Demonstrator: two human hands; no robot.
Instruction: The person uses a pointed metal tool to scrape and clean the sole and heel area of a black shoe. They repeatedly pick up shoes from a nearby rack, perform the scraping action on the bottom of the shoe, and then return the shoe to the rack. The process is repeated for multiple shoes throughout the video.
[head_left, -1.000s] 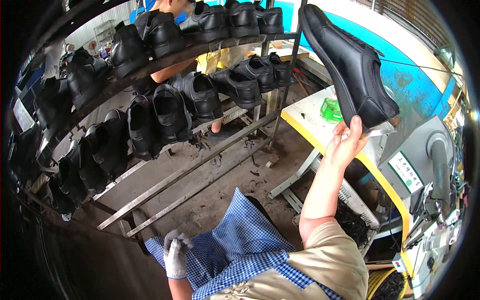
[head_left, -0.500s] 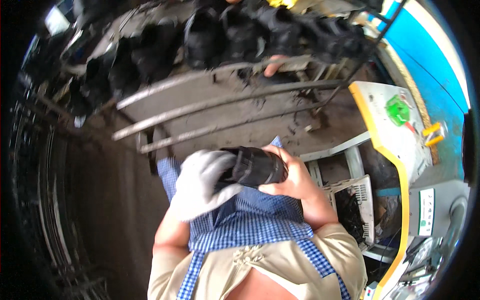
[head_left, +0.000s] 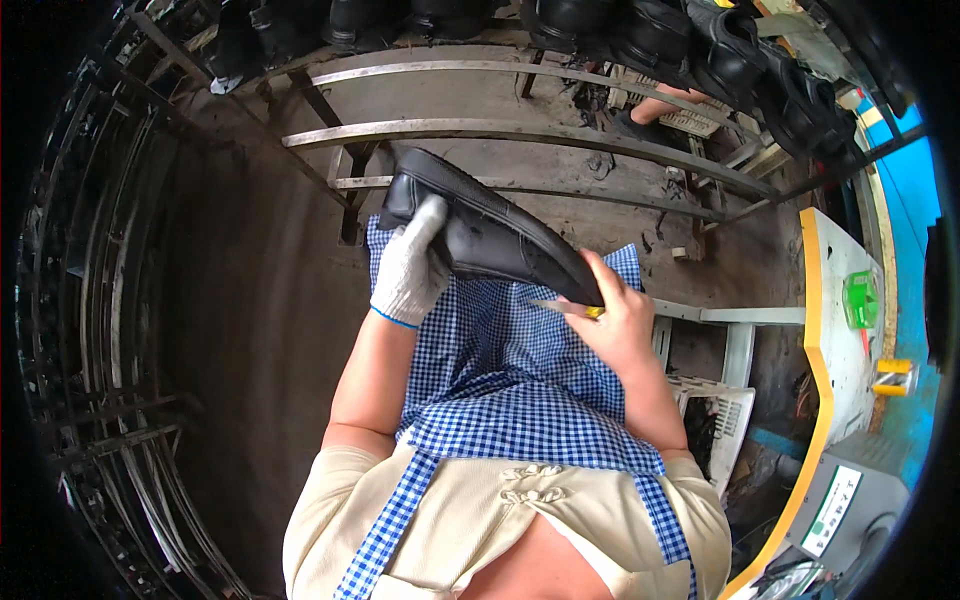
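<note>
A black leather shoe (head_left: 485, 235) is held over my lap, tilted on its side, its sole edge turned up and away from me. My left hand (head_left: 412, 265), in a white knitted glove with a blue cuff edge, closes on the heel end near the shoe's opening, thumb along the upper. At the toe, my bare right hand (head_left: 618, 320) grips the tip of the shoe. A thin pointed tool (head_left: 562, 306) with a yellow part also sticks out of that hand, pointing left below the toe; its exact kind does not show.
Several black shoes (head_left: 650, 45) line a metal rack (head_left: 480, 128) ahead. At right stands a white table (head_left: 835, 300) with a yellow edge and a green container (head_left: 860, 300). Below it are a white crate (head_left: 735, 425) and a grey machine (head_left: 850, 500). More racks (head_left: 110, 300) stand at left.
The shoe has turned from end-on to lying lengthwise between my hands, and it is farther from my body. My left hand has shifted to its heel. The pointed tool now shows in my right hand.
</note>
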